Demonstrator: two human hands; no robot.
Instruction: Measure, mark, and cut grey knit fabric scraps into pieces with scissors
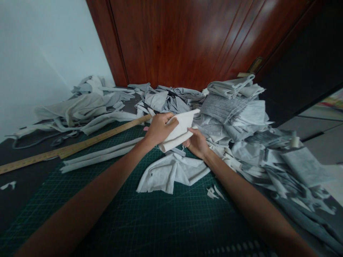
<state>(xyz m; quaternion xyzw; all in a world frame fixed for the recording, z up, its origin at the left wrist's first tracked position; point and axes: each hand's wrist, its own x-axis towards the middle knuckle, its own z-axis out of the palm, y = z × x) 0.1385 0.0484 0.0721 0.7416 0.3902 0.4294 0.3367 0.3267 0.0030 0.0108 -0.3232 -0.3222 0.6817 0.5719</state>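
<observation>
Both hands hold a piece of white fabric (181, 125) above the far part of a green cutting mat (112, 214). My left hand (160, 129) grips its left side, thumb on top and the other fingers partly hidden. My right hand (197, 142) pinches its lower right edge, where the cloth is folded or rolled over. Just below, a crumpled light grey cloth (171, 173) with a small hole lies on the mat. Long grey fabric strips (102, 155) lie to the left, beside my left forearm.
A long wooden ruler (104, 135) slants across the left side. Heaped fabric scraps (83, 107) line the back left. Folded grey fabrics (230, 103) are stacked at the right, with more offcuts (289, 157) in front. Small snippets (213, 192) rest near my right forearm. Behind stands a wooden door (171, 43).
</observation>
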